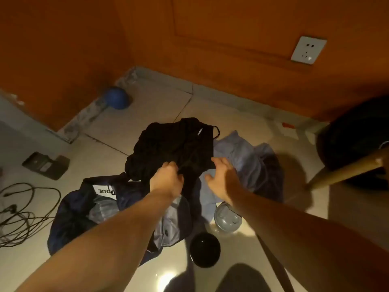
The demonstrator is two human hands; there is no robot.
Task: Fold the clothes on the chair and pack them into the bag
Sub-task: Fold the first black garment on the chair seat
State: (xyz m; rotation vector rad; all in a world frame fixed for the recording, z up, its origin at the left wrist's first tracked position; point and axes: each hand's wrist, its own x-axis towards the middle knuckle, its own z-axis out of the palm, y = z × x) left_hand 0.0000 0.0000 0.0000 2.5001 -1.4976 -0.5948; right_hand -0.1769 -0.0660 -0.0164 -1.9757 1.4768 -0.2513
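Black garment [174,144]: lies crumpled on the floor [147,106], its right side overlapping the pale blue shirt [242,163]. I judge it light and limp, and likely to slide on the glossy tile.
Left grip [167,178]: clenched on a bunch of the black cloth at its near edge.
Right grip [223,178]: released, fingers spread above the near-right hem. Motion blur leaves me unable to tell whether it touches the cloth.
Where I would hold: two near corners, each pinched, because a bunched handful would probably fold crooked. The thin strap at the far side looks too flimsy to pull on.
Bag [69,218]: dark navy, mouth slack and open, just left of my left forearm, with something pale grey inside. Its walls are soft, so I expect it to sag unless held open.
Edges: the chair leg [345,171] is off to the right. The black bowl [205,251] and clear lid [226,218] sit close under my forearms. The cables [25,207] lie beyond the bag.
Open room: there is bare tile ahead of the garment, toward the wall, and I judge it the best spot for spreading and folding.
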